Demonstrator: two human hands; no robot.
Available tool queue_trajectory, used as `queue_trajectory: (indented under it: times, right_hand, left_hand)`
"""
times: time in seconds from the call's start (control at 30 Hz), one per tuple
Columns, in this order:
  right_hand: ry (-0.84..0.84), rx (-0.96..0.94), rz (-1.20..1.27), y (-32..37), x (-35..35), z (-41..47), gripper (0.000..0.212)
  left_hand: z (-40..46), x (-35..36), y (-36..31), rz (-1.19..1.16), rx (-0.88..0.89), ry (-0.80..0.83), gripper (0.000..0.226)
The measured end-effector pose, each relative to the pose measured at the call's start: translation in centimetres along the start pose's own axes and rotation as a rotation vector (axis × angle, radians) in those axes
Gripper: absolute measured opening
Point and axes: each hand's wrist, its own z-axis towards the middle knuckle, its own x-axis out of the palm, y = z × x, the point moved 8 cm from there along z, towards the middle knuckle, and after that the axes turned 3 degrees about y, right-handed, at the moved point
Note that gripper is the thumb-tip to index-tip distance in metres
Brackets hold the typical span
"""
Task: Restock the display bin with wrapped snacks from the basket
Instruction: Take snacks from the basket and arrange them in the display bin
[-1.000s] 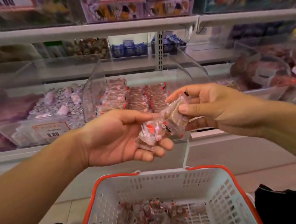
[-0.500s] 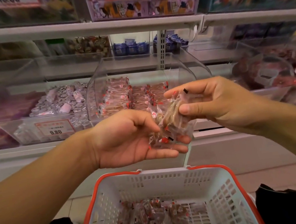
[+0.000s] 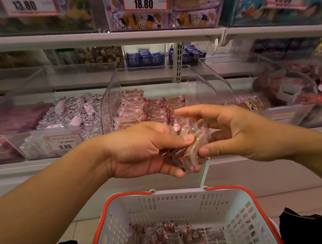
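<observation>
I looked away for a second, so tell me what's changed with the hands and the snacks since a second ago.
The right hand let go: its fingers opened off the wrapped snacks, which the left hand now grips alone, thumb clamped on top. The basket and display bin are unchanged.

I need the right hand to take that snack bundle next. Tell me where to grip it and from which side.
Grip the wrapped snacks at their exposed right edge, coming from the right: the left hand covers the left side, thumb on top, while the right hand sits beside them with fingers spread.
</observation>
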Motion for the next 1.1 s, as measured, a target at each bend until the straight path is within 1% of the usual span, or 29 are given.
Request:
queue_trajectory:
  times: [0.03, 0.1, 0.17, 0.2, 0.23, 0.27, 0.3, 0.33, 0.37, 0.4, 0.43, 0.47, 0.5, 0.53, 0.6, 0.63, 0.7, 0.8, 0.87, 0.9, 0.97, 1.07, 1.1]
  right_hand:
    - [-0.003, 0.003, -0.014, 0.3, -0.3, 0.3, 0.070]
    - [0.017, -0.002, -0.034, 1.2, -0.7, 1.3, 0.057]
    - [-0.014, -0.004, 0.002, 2.0, -1.6, 2.5, 0.043]
    - [-0.057, -0.001, 0.025, 2.3, -2.2, 3.3, 0.040]
    - [-0.121, 0.010, 0.037, 2.3, -3.0, 4.2, 0.037]
    - [-0.204, 0.033, 0.051, 2.0, -4.0, 5.3, 0.033]
    - [-0.293, 0.072, 0.083, 1.2, -5.2, 6.6, 0.031]
    - [-0.370, 0.126, 0.132, 0.0, -6.2, 8.2, 0.030]
    - [-0.428, 0.195, 0.171, -1.4, -7.0, 9.9, 0.031]
    - [-0.470, 0.271, 0.180, -2.8, -7.6, 11.7, 0.032]
    - [-0.501, 0.350, 0.162, -4.2, -8.1, 13.4, 0.033]
    - [-0.520, 0.425, 0.132, -5.6, -8.4, 15.0, 0.032]
    - [-0.532, 0.494, 0.102, -6.9, -8.6, 16.4, 0.032]
    - [-0.543, 0.554, 0.080, -8.0, -8.8, 17.6, 0.033]
    - [-0.554, 0.630, 0.033, -10.0, -9.0, 19.6, 0.039]
    - [-0.557, 0.639, -0.006, -10.6, -9.1, 20.4, 0.041]
    - [-0.561, 0.606, -0.092, -11.2, -9.3, 21.8, 0.041]
    - [-0.543, 0.574, -0.231, -11.4, -9.1, 23.0, 0.047]
    - [-0.530, 0.605, -0.433, -10.9, -9.4, 23.4, 0.053]
    - [-0.537, 0.622, -0.533, -10.4, -9.8, 23.5, 0.052]
    - [-0.577, 0.646, -0.663, -9.6, -10.5, 23.2, 0.040]
    - [-0.636, 0.638, -0.725, -9.4, -11.2, 22.9, 0.029]
    - [-0.653, 0.624, -0.730, -9.3, -11.1, 22.8, 0.020]
  left_hand:
    - [0.1, -0.1, -0.2, 0.047, -0.005, -0.006, 0.043]
    - [0.0, -0.7, -1.2, 0.078, 0.015, -0.057, 0.036]
    - [-0.4, -1.9, -2.9, 0.076, 0.060, -0.142, 0.046]
    - [-0.7, -2.9, -3.9, 0.094, 0.095, -0.213, 0.049]
    - [-1.2, -4.4, -4.8, 0.149, 0.135, -0.327, 0.049]
    - [-2.1, -6.1, -5.8, 0.255, 0.186, -0.488, 0.044]
    - [-3.4, -7.9, -7.0, 0.420, 0.255, -0.681, 0.037]
    - [-4.9, -9.2, -8.4, 0.656, 0.349, -0.872, 0.029]
    - [-6.2, -9.7, -9.5, 0.965, 0.431, -1.008, 0.021]
    - [-6.5, -9.5, -10.0, 1.271, 0.457, -1.040, 0.015]
    - [-6.1, -9.4, -9.8, 1.523, 0.407, -0.988, 0.018]
    - [-5.4, -9.8, -9.1, 1.705, 0.300, -0.907, 0.021]
    - [-4.7, -10.3, -8.3, 1.836, 0.189, -0.851, 0.024]
    - [-4.2, -10.6, -7.8, 1.944, 0.115, -0.818, 0.028]
    - [-3.5, -10.9, -7.3, 2.084, 0.033, -0.775, 0.042]
    - [-3.3, -10.9, -7.2, 2.113, 0.014, -0.761, 0.049]
    - [-3.2, -11.0, -6.9, 2.142, 0.008, -0.739, 0.055]
    - [-3.0, -11.0, -6.8, 2.183, 0.045, -0.732, 0.053]
    - [-3.0, -11.0, -6.8, 2.181, 0.054, -0.721, 0.052]
    - [-3.0, -10.9, -6.9, 2.179, 0.059, -0.719, 0.053]
    - [-3.1, -10.9, -6.9, 2.176, 0.072, -0.715, 0.053]
    - [-3.1, -10.8, -6.8, 2.177, 0.093, -0.716, 0.054]
    - [-3.1, -10.8, -6.7, 2.174, 0.096, -0.718, 0.054]
